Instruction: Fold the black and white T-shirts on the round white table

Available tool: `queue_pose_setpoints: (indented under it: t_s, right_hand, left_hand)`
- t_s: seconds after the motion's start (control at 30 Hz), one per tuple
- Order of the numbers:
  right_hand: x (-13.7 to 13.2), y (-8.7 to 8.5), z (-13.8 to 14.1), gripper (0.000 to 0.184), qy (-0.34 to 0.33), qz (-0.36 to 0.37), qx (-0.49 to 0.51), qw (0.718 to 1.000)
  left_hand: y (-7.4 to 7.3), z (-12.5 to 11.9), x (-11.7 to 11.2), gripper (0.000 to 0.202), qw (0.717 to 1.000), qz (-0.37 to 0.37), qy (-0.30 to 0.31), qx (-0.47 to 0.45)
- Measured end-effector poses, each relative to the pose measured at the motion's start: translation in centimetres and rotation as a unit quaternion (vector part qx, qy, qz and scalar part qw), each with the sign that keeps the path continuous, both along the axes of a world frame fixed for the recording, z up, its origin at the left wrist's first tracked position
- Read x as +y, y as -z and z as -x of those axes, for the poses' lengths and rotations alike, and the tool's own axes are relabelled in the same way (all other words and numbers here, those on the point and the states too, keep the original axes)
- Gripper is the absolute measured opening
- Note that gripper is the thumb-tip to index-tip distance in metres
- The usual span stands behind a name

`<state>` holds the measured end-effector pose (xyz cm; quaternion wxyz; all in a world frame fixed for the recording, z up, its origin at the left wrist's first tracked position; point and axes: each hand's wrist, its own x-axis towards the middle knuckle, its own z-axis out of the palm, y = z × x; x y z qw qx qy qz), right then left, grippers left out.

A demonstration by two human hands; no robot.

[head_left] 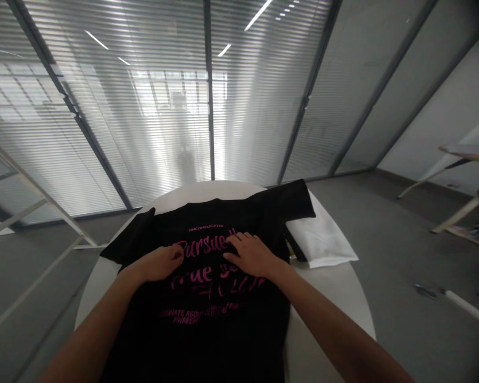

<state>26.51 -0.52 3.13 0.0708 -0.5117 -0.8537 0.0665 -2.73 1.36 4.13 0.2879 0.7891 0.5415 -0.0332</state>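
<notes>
A black T-shirt [207, 324] with pink script lettering lies spread flat on a round white table [335, 298], its collar end hidden by the view and its sleeves reaching out to both sides. My left hand [156, 264] rests on the shirt's printed letters with its fingers curled, and I cannot tell whether it pinches the fabric. My right hand [251, 255] lies flat on the print with its fingers apart, holding nothing. Beyond it, a folded white cloth [321, 239] sits beside the shirt's far sleeve.
A white metal frame [35, 223] stands at the left. Behind the table is a glass wall with blinds [143, 106]. On the grey floor at the right lie scissors [425, 291] and a white tube [469, 308]. A small table [469, 152] stands at the right edge.
</notes>
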Motion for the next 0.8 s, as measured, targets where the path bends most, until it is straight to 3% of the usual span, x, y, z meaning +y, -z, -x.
queue_pose_setpoints:
  t_s: [0.1,0.2,0.3,0.47,0.57,0.63,0.7,0.8]
  right_hand:
    - [-0.3,2.2,1.4,0.04,-0.011,-0.027,-0.013,0.999]
    - [-0.5,3.6,2.2,0.027,-0.011,-0.036,-0.021,0.999]
    - [-0.6,3.6,2.0,0.021,-0.041,-0.016,-0.016,0.999]
    - [0.2,2.0,0.8,0.018,-0.076,0.081,0.009,0.994]
    - [1.0,0.5,0.7,0.02,-0.094,0.141,0.002,0.986]
    - [1.5,-0.3,1.2,0.025,-0.084,0.157,-0.016,0.984]
    - [2.0,-0.6,2.2,0.032,-0.052,0.126,-0.014,0.991]
    - [2.5,0.7,3.6,0.045,-0.008,0.035,0.039,0.999]
  left_hand:
    - [1.6,-2.5,-0.4,0.033,0.985,-0.155,0.005,0.07]
    - [2.9,-4.6,-1.1,0.038,0.963,-0.222,-0.037,0.148]
    - [3.0,-5.1,-1.4,0.037,0.966,-0.199,-0.04,0.161]
    - [1.0,-3.1,-0.5,0.033,0.994,-0.072,0.009,0.076]
    - [0.8,-2.5,1.0,0.037,0.993,-0.109,-0.011,0.051]
    - [1.7,-2.6,2.0,0.039,0.977,-0.203,-0.048,0.055]
    - [3.3,-3.0,2.8,0.044,0.953,-0.282,-0.082,0.069]
    - [6.0,-3.4,3.6,0.051,0.944,-0.297,-0.107,0.096]
